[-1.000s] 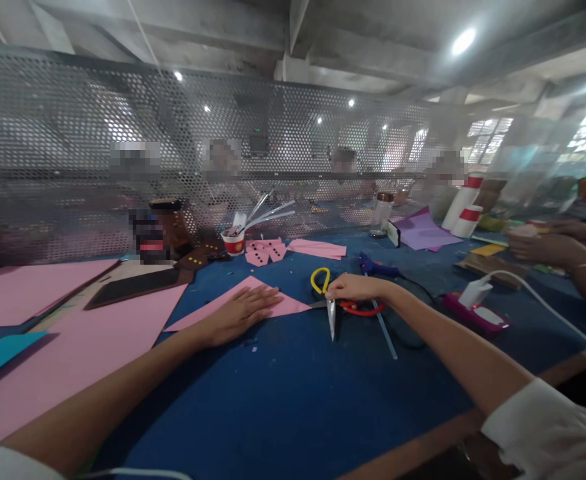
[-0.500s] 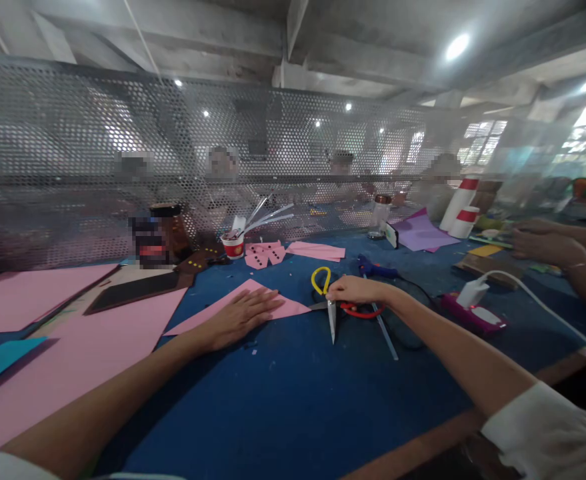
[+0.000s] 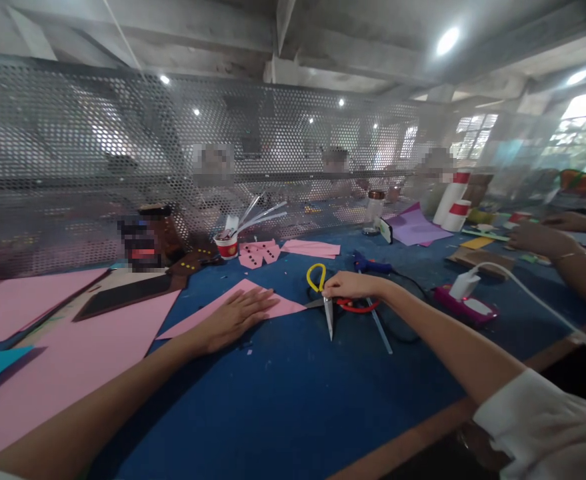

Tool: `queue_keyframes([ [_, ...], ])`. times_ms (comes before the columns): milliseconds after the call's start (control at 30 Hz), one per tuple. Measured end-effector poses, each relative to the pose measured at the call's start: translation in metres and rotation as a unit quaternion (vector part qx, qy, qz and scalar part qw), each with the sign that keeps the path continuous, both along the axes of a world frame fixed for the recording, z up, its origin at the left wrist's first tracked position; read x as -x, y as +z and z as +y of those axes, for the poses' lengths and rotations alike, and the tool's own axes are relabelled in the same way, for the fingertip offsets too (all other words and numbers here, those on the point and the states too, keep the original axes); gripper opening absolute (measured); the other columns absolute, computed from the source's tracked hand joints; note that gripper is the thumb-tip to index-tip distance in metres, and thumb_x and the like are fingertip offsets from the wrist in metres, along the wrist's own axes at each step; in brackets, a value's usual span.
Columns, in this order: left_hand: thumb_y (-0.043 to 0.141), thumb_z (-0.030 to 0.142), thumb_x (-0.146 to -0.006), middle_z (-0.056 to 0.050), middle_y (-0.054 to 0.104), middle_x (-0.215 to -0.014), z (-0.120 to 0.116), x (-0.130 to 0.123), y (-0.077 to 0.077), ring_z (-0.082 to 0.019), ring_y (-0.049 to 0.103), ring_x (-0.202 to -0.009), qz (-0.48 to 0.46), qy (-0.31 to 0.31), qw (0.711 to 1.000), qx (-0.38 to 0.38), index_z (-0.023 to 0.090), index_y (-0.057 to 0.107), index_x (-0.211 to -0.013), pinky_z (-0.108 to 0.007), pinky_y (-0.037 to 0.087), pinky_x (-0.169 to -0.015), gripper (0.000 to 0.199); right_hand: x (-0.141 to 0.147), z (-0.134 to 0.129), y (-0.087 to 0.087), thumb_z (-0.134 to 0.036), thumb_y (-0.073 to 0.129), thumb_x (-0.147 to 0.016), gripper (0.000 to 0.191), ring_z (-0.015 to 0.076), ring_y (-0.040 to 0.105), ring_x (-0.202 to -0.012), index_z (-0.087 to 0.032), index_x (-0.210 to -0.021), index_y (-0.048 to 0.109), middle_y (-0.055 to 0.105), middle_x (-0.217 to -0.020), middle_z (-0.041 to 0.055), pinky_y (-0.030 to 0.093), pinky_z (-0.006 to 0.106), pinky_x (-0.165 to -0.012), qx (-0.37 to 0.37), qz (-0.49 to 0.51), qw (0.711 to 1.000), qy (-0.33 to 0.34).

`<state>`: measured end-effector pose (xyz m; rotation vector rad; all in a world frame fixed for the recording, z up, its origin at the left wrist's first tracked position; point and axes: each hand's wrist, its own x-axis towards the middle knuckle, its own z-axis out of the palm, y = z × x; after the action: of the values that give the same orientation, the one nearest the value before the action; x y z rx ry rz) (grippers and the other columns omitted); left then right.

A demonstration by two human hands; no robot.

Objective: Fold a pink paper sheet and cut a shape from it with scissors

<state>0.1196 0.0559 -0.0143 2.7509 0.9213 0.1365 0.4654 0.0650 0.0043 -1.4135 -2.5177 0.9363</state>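
Observation:
My left hand lies flat on a folded pink paper triangle, fingers stretched out, pressing it to the blue table. The fingers of my right hand are closed around scissors near where the metal parts cross. One blade points down towards me; another reaches left to the paper's right corner. A yellow handle loop stands above and a red handle shows below the hand. Whether these belong to one pair or two I cannot tell. A clear glue stick lies beside the red handle.
A blue glue gun and a magenta power strip with cables lie to the right. Pink sheets and a dark phone are left. A paper cup stands behind. A co-worker's hands are far right.
The view has shifted slightly, so everything sits a little further left. Both hands keep their places on the paper and the scissors.

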Motion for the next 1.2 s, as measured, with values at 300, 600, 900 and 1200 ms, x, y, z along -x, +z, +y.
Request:
queue_keyframes([
  [300, 0.018, 0.050, -0.102, 0.006, 0.019, -0.160, 0.001, 0.000, -0.001, -0.022, 0.013, -0.147, 0.003, 0.004, 1.000, 0.007, 0.040, 0.025, -0.149, -0.043, 0.005, -0.119, 0.049, -0.003, -0.001, 0.001, -0.050, 0.048, -0.087, 0.038, 0.0075, 0.041, -0.049, -0.017, -0.069, 0.050, 0.044, -0.056, -0.0050, 0.030, 0.021, -0.050, 0.034, 0.026, 0.999, 0.012],
  [600, 0.018, 0.051, -0.102, 0.006, 0.020, -0.159, -0.001, -0.001, 0.001, -0.022, 0.014, -0.147, 0.009, 0.008, 1.000, 0.001, 0.040, 0.027, -0.149, -0.045, 0.006, -0.119, 0.049, -0.003, -0.001, 0.000, -0.049, 0.047, -0.087, 0.039, 0.0072, 0.037, -0.049, -0.017, -0.066, 0.048, 0.041, -0.056, -0.0054, 0.028, 0.021, -0.050, 0.009, 0.021, 0.999, 0.025],
  [900, 0.018, 0.050, -0.102, 0.006, 0.020, -0.159, 0.002, 0.000, -0.002, -0.022, 0.014, -0.147, 0.010, 0.004, 1.000, -0.011, 0.040, 0.026, -0.149, -0.045, 0.007, -0.119, 0.049, -0.004, -0.008, -0.002, -0.051, 0.046, -0.087, 0.039, 0.0080, 0.040, -0.049, -0.017, -0.067, 0.047, 0.041, -0.057, -0.0051, 0.030, 0.022, -0.051, 0.004, 0.032, 0.999, -0.005],
  [1200, 0.018, 0.051, -0.102, 0.006, 0.022, -0.158, 0.004, -0.001, -0.008, -0.022, 0.017, -0.146, 0.003, 0.003, 0.999, -0.042, 0.040, 0.025, -0.149, -0.043, 0.012, -0.118, 0.049, 0.001, -0.015, 0.000, -0.049, 0.044, -0.088, 0.038, 0.0086, 0.042, -0.049, -0.018, -0.066, 0.046, 0.043, -0.058, -0.0040, 0.031, 0.022, -0.051, -0.006, 0.023, 1.000, -0.019],
])
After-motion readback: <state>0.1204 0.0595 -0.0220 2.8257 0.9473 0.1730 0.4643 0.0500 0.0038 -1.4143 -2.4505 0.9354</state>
